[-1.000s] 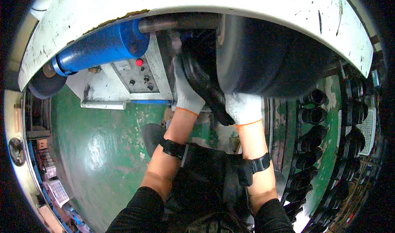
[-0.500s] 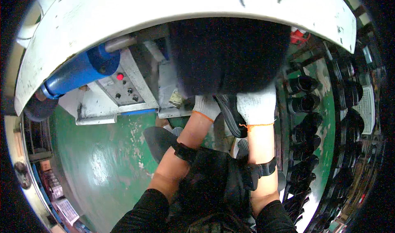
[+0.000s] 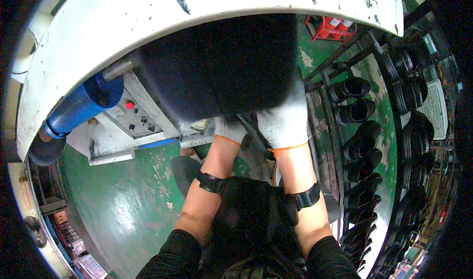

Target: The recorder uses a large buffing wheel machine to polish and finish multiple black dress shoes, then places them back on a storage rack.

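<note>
- Black rubber piece (image 3: 221, 65): large, dark, matte body, blurred in the frame; its surface detail cannot be read. It fills the upper middle of the view, directly beneath the curved white machine guard (image 3: 148, 28) and above both gloved hands.
- Orientation: the visible mass is broad, spreading left to right across the picture, with its lower edge slanting down from the upper left to the wrists. Its true long axis and the way it points cannot be told, because the top is hidden by the guard and the outline is smeared.
- Left hand (image 3: 229, 130): in a white knit glove with an orange cuff, raised against the underside of the black piece; only the cuff and heel of the glove show, so whether the fingers are curled or spread cannot be told.
- Right hand (image 3: 285, 124): same kind of glove, back of the hand toward the camera, pressed to the lower right edge of the black piece; fingers hidden against it, grip not readable.
- Black wrist straps (image 3: 213, 183): one on each forearm.
- Blue cylinder (image 3: 81, 109): at left, lying on a slant under the guard.
- Grey control panel (image 3: 135, 119): just right of the cylinder, with a red button and small dark knobs.
- Black boots (image 3: 354, 126): in rows on racks at right, along the green floor (image 3: 113, 200).
- Red crate (image 3: 331, 28): upper right, on the floor.
</note>
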A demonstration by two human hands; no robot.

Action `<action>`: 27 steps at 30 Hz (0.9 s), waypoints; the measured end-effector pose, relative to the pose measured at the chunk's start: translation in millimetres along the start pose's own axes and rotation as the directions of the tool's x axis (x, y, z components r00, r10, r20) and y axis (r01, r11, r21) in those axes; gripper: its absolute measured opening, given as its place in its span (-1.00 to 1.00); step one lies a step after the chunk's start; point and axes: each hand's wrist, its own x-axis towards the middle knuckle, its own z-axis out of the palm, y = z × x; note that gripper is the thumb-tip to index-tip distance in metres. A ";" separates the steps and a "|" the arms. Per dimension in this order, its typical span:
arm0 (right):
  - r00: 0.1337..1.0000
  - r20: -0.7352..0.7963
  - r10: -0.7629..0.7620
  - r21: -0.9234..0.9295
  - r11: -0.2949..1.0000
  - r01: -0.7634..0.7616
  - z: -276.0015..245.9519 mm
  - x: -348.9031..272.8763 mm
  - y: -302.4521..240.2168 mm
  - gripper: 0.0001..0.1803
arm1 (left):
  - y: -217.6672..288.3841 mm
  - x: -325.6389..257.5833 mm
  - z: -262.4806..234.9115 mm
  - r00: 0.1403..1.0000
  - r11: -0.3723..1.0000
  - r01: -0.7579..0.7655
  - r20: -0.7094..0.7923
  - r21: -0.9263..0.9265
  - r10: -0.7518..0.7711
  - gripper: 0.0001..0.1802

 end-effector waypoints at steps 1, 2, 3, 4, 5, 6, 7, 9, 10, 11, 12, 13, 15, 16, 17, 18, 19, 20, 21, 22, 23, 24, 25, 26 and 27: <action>0.996 0.013 0.090 0.022 0.996 -0.091 4.0 -8.3 4.3 -0.51 | -11.1 -7.1 14.2 0.979 0.985 -0.012 0.200 -0.171 0.047 -0.42; 0.996 0.009 0.085 0.030 0.996 -0.085 6.1 -10.6 -1.2 -0.51 | -5.8 -15.4 23.0 0.915 0.946 -0.020 0.376 -0.324 0.148 -0.45; 0.998 0.030 0.063 0.027 0.998 -0.064 7.5 -12.6 -6.7 -0.53 | -2.1 -15.6 15.4 0.913 0.947 -0.029 0.378 -0.320 0.156 -0.45; 0.998 0.050 0.040 0.023 0.999 -0.041 7.7 -14.0 -12.6 -0.56 | 2.3 -15.4 7.0 0.926 0.953 -0.089 0.328 -0.290 0.186 -0.45; 0.997 0.072 0.015 0.028 0.999 -0.017 8.4 -14.0 -23.4 -0.58 | 11.3 -18.0 -1.6 0.935 0.955 -0.154 0.275 -0.253 0.224 -0.45; 0.997 0.080 0.018 0.019 1.000 -0.019 7.2 -18.1 -26.3 -0.58 | 8.5 -24.5 9.2 0.937 0.954 -0.146 0.271 -0.260 0.218 -0.45; 0.973 0.221 0.063 -0.069 0.996 -0.048 2.6 -20.7 -30.4 -0.60 | 1.5 -33.1 21.2 0.987 0.949 -0.131 0.047 -0.285 0.150 -0.44; 0.875 0.460 0.149 -0.224 0.973 -0.048 -15.2 -14.2 -52.0 -0.62 | 1.4 -41.8 37.5 0.980 0.939 -0.147 -0.173 -0.311 0.096 -0.42; 0.805 0.561 0.193 -0.292 0.956 -0.026 -22.4 -10.3 -64.4 -0.64 | 4.8 -43.6 40.7 0.980 0.952 -0.127 -0.183 -0.279 0.078 -0.39; 0.722 0.650 0.239 -0.354 0.935 0.009 -24.8 -9.2 -75.4 -0.65 | 8.5 -45.7 41.7 0.978 0.963 -0.111 -0.196 -0.246 0.063 -0.37; 0.728 0.652 0.212 -0.340 0.940 0.030 -23.4 -9.5 -86.6 -0.65 | 9.3 -45.7 33.6 0.976 0.958 -0.138 -0.198 -0.250 0.089 -0.37; 0.693 0.589 0.416 0.237 0.731 -0.640 -18.8 -11.7 -96.9 -0.61 | 10.7 -45.9 25.5 0.988 0.966 -0.105 -0.134 -0.238 0.074 -0.34; 0.333 0.807 0.487 0.572 -0.783 -0.242 -13.4 -24.0 -100.1 -0.54 | 5.3 -58.0 50.4 0.997 0.979 0.033 0.072 -0.203 -0.019 -0.28; 0.335 0.806 0.489 0.577 -0.775 -0.257 -13.7 -35.3 -100.1 -0.54 | -6.7 -54.1 45.2 0.998 0.970 0.044 0.050 -0.238 -0.033 -0.25; 0.356 0.772 0.527 0.620 -0.747 -0.239 -18.4 -42.9 -105.2 -0.44 | -6.5 -58.2 51.7 0.999 0.982 0.036 0.002 -0.186 -0.037 -0.24; 0.376 0.735 0.564 0.662 -0.716 -0.220 -22.7 -47.9 -110.0 -0.33 | -5.3 -65.1 56.5 0.998 0.991 0.032 -0.047 -0.134 -0.038 -0.22; 0.426 0.709 0.562 0.676 -0.715 -0.181 -26.7 -50.6 -115.1 -0.34 | -5.8 -76.7 60.5 0.994 0.974 0.113 0.020 -0.195 -0.111 -0.25; 0.435 0.707 0.558 0.678 -0.711 -0.190 -31.7 -54.5 -119.5 -0.34 | -3.8 -85.3 65.6 0.995 0.974 0.104 0.027 -0.202 -0.101 -0.25; 0.365 0.722 0.588 0.682 -0.693 -0.232 -37.6 -61.3 -123.2 -0.34 | -1.9 -93.3 70.9 0.991 0.973 0.129 0.044 -0.191 -0.122 -0.27; 0.294 0.728 0.620 0.685 -0.675 -0.274 -43.2 -66.6 -126.3 -0.34 | -0.2 -100.8 76.3 0.987 0.972 0.154 0.062 -0.179 -0.145 -0.29; 0.310 0.714 0.627 0.698 -0.670 -0.253 -48.4 -68.6 -131.0 -0.38 | 4.6 -109.4 81.6 0.983 0.962 0.170 0.108 -0.212 -0.150 -0.34; 0.320 0.710 0.627 0.702 -0.665 -0.256 -55.5 -69.5 -135.9 -0.38 | 6.7 -113.3 81.8 0.983 0.962 0.167 0.117 -0.215 -0.144 -0.34; 0.326 0.697 0.638 0.717 -0.625 -0.309 -64.0 -70.3 -140.9 -0.41 | 7.3 -116.4 81.0 0.971 0.950 0.196 0.181 -0.243 -0.154 -0.34; 0.334 0.684 0.648 0.729 -0.584 -0.357 -73.1 -73.2 -147.2 -0.45 | 8.8 -121.3 82.2 0.956 0.937 0.226 0.243 -0.265 -0.162 -0.34; 0.358 0.703 0.615 0.707 -0.545 -0.451 -80.6 -87.8 -142.5 -0.52 | 8.2 -128.7 86.1 0.947 0.922 0.249 0.273 -0.297 -0.168 -0.35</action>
